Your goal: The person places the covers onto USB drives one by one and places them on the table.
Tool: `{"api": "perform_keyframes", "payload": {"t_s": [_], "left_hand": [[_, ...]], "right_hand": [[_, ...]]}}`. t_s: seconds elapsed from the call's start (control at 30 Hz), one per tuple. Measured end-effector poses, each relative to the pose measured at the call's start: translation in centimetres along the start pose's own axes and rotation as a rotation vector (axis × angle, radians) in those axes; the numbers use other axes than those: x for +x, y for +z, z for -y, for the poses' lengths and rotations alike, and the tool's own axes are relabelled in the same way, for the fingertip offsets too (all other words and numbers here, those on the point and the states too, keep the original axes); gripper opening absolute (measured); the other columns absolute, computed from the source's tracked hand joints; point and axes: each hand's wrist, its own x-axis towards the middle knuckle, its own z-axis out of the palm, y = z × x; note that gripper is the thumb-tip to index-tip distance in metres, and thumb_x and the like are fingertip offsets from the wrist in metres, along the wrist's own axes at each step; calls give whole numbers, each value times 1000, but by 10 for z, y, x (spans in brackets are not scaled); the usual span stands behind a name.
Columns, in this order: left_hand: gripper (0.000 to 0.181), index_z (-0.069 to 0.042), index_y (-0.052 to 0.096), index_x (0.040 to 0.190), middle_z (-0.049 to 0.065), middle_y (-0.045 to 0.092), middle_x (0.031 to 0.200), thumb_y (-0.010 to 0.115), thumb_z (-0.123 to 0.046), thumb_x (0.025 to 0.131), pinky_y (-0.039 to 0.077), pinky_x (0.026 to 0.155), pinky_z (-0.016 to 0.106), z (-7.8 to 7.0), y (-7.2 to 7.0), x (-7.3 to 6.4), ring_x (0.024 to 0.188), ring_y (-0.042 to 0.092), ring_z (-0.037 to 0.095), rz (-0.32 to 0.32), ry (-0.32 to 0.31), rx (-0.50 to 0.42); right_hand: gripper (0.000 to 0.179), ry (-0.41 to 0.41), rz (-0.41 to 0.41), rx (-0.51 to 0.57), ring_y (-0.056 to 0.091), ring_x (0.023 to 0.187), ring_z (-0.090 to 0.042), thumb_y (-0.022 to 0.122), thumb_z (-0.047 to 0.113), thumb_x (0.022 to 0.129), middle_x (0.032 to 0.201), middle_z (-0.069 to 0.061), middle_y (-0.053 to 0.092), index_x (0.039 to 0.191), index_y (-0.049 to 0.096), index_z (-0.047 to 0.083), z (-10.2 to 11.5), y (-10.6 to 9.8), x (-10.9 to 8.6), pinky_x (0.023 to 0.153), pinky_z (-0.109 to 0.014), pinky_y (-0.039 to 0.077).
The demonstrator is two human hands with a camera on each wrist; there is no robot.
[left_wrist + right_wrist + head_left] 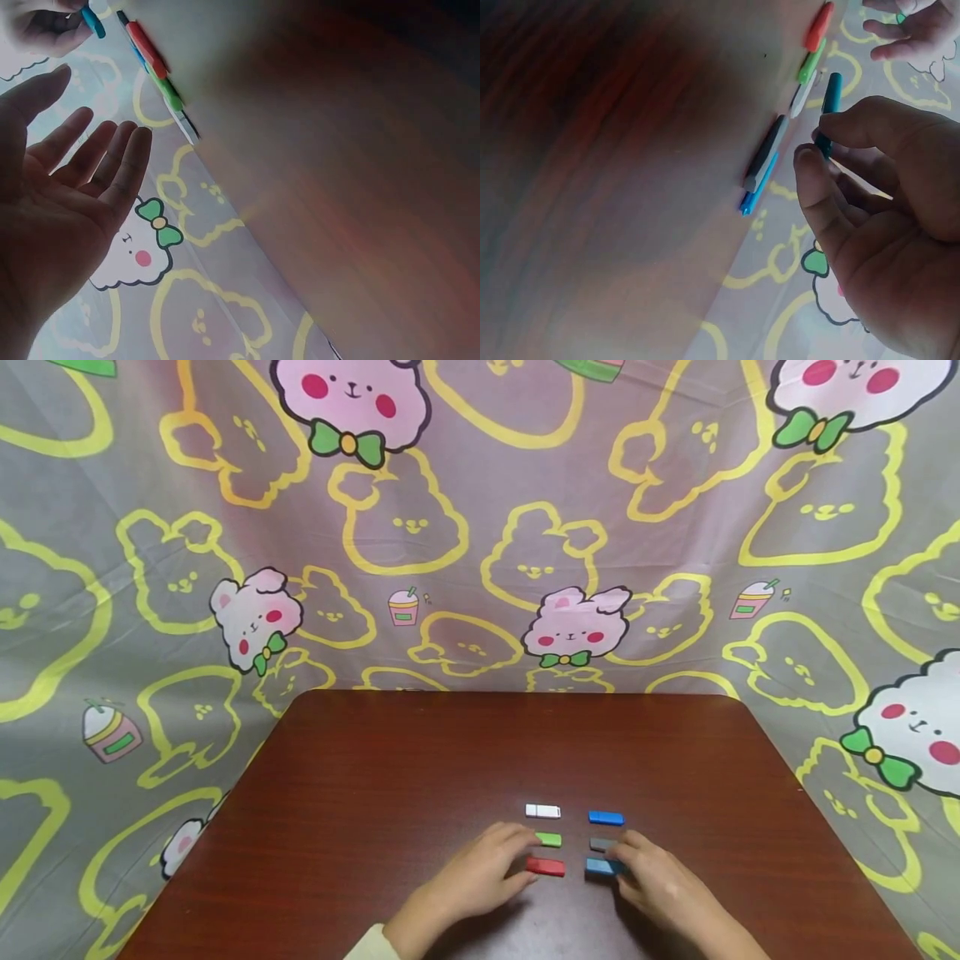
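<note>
Several USB flash drives are laid out in two short columns. The left column has a white flash drive [542,811], a green flash drive [550,840] and a red flash drive [547,867]. On the right are a blue flash drive [606,818], a grey flash drive [599,844] and a teal flash drive [600,866]. My right hand [660,877] pinches the teal one between thumb and finger, held off the tabletop in the right wrist view. Beside the green and red drives is my left hand [483,868], fingers relaxed and holding nothing; it partly covers their left ends.
The drives lie on a dark red-brown wooden table [420,760] with rounded far corners. A grey curtain [480,485] printed with cartoon animals hangs behind the table and along both sides.
</note>
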Motion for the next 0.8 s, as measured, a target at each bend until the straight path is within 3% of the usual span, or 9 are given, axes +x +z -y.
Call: {"api": "perform_keyframes", "payload": {"t_s": [0.27,0.6,0.8], "left_hand": [[42,-20,62,132,-8,60,132,72,-33,94,52,99,32,5,0,-7,122,55,10,19,-43,16],[43,-20,61,134,-8,59,133,71,-35,95,51,100,33,9,-1,-11,122,54,9,52,-83,21],[44,-18,61,133,-8,59,132,72,-34,94,50,101,33,11,-2,-13,122,55,10,49,-95,15]], "right_hand": [[23,13,32,-1,48,71,-1,77,2,78,90,10,54,98,71,12,-4,4,-2,58,-24,47],[23,-8,40,-39,51,67,-3,80,3,77,88,10,54,96,72,13,-11,10,-3,55,-26,46],[22,39,62,-51,53,66,-5,81,4,77,86,9,54,95,73,14,-10,11,-2,55,-26,46]]}}
